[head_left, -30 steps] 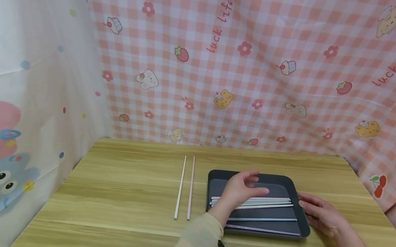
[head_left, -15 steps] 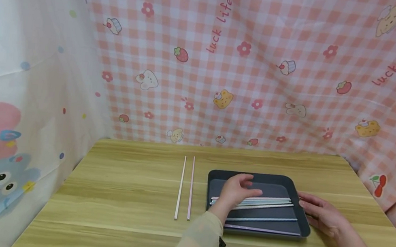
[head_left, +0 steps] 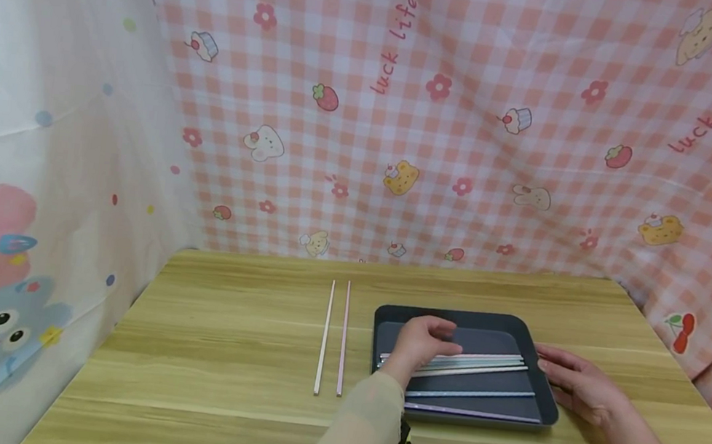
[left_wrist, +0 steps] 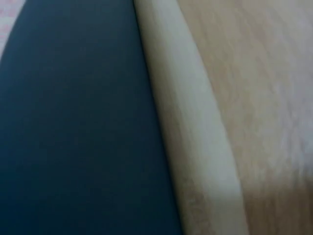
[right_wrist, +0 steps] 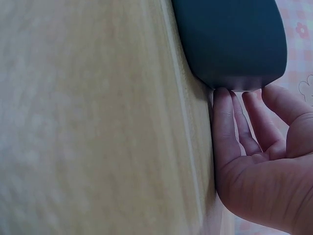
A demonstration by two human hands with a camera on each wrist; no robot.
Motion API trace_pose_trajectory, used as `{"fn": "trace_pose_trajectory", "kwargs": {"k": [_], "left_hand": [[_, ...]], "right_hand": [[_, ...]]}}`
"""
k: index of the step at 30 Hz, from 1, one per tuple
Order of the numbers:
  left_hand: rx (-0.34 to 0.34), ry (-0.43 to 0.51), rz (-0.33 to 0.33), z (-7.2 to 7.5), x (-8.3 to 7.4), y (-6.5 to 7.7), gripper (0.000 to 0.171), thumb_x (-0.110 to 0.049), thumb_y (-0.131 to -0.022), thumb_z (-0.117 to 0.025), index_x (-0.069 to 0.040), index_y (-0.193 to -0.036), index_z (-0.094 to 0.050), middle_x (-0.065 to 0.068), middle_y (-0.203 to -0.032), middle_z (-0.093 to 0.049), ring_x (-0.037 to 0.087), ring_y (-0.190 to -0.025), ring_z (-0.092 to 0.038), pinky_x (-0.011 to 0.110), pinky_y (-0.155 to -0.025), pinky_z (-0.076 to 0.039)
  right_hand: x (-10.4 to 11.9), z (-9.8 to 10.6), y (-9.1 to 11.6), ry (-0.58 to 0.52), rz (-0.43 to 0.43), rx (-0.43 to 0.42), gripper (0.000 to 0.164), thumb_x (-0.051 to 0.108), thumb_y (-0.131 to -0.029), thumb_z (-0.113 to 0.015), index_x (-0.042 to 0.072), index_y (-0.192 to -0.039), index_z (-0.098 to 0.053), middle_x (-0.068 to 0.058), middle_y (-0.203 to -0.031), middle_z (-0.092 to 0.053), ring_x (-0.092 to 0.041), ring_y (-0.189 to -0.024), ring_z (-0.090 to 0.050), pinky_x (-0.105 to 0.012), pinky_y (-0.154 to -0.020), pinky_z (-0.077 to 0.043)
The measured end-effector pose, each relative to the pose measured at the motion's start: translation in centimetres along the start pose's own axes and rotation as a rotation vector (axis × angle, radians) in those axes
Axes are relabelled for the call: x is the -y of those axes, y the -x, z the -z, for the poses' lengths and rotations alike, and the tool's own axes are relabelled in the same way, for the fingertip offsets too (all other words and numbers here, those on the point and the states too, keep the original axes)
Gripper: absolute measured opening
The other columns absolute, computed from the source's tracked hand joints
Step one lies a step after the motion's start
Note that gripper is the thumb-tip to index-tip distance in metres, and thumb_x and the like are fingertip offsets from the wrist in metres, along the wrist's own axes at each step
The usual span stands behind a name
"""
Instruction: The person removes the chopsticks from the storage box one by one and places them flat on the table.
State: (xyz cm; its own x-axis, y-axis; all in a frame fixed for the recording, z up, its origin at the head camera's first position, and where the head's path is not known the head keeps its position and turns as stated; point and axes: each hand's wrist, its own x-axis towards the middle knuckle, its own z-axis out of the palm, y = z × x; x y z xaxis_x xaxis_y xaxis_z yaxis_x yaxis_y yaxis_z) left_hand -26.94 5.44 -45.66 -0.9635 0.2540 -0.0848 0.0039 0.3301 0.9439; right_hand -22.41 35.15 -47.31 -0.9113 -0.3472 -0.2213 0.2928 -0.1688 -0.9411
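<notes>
A dark rectangular tray [head_left: 483,322] lies on the wooden table, holding several slim chopsticks. Some lie bunched, pale and pinkish [head_left: 497,368]; nearer its front edge are a blue chopstick [head_left: 475,394] and a purple chopstick [head_left: 473,413]. My left hand [head_left: 419,346] reaches over the tray's left half, thumb and fingers apart, the thumb tip overlapping the bunch. It hides the left ends of some chopsticks. My right hand [head_left: 584,387] rests on the table at the tray's right end; in the right wrist view, its fingertips [right_wrist: 222,95] touch the tray's outer wall [right_wrist: 234,44].
Left of the tray, a white chopstick [head_left: 324,339] and a pink chopstick [head_left: 344,341] lie side by side, pointing away from me. A checked pink cloth [head_left: 471,140] hangs behind the table [head_left: 216,352], and a pale printed curtain [head_left: 72,168] hangs on the left.
My left hand has shifted slightly left and lower over the tray. The right hand, the tray and the chopsticks have stayed in place.
</notes>
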Motion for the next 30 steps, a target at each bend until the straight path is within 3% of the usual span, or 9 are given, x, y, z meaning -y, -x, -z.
{"fn": "trace_pose_trajectory", "kwargs": {"k": [7, 13, 21, 30], "left_hand": [[0.038, -0.035, 0.003, 0.23, 0.61, -0.52, 0.033, -0.007, -0.079, -0.084, -0.01, -0.111, -0.076, -0.004, -0.097, -0.071, 0.009, -0.088, -0.063, 0.028, -0.081, -0.053], [0.081, -0.17, -0.026, 0.31, 0.75, -0.78, 0.033, -0.007, -0.078, -0.085, -0.013, -0.109, -0.077, -0.006, -0.093, -0.07, 0.007, -0.084, -0.061, 0.026, -0.077, -0.052], [0.114, -0.271, -0.043, 0.36, 0.66, -0.97, 0.031, -0.005, -0.077, -0.085, -0.015, -0.105, -0.079, -0.009, -0.091, -0.072, 0.005, -0.082, -0.063, 0.024, -0.079, -0.052], [0.13, -0.279, -0.062, 0.42, 0.86, -1.04, 0.025, -0.004, -0.078, -0.084, -0.013, -0.101, -0.079, -0.008, -0.084, -0.073, 0.004, -0.078, -0.064, 0.023, -0.078, -0.052]], "right_hand": [[-0.09, -0.06, -0.05, 0.004, -0.004, -0.015, 0.031, 0.008, -0.102, -0.056, 0.034, -0.105, -0.073, 0.009, -0.105, -0.069, -0.009, -0.096, -0.065, -0.029, -0.081, -0.055], [-0.12, -0.05, -0.08, 0.005, -0.01, -0.026, 0.031, 0.008, -0.101, -0.056, 0.035, -0.104, -0.073, 0.009, -0.105, -0.069, -0.008, -0.096, -0.065, -0.029, -0.081, -0.055], [-0.1, 0.02, -0.15, 0.015, -0.021, -0.037, 0.032, 0.008, -0.101, -0.056, 0.036, -0.103, -0.073, 0.009, -0.104, -0.07, -0.009, -0.095, -0.065, -0.029, -0.08, -0.055], [-0.03, -0.16, -0.08, 0.036, -0.044, -0.07, 0.031, 0.009, -0.101, -0.057, 0.035, -0.103, -0.073, 0.009, -0.105, -0.069, -0.008, -0.095, -0.065, -0.029, -0.08, -0.055]]}}
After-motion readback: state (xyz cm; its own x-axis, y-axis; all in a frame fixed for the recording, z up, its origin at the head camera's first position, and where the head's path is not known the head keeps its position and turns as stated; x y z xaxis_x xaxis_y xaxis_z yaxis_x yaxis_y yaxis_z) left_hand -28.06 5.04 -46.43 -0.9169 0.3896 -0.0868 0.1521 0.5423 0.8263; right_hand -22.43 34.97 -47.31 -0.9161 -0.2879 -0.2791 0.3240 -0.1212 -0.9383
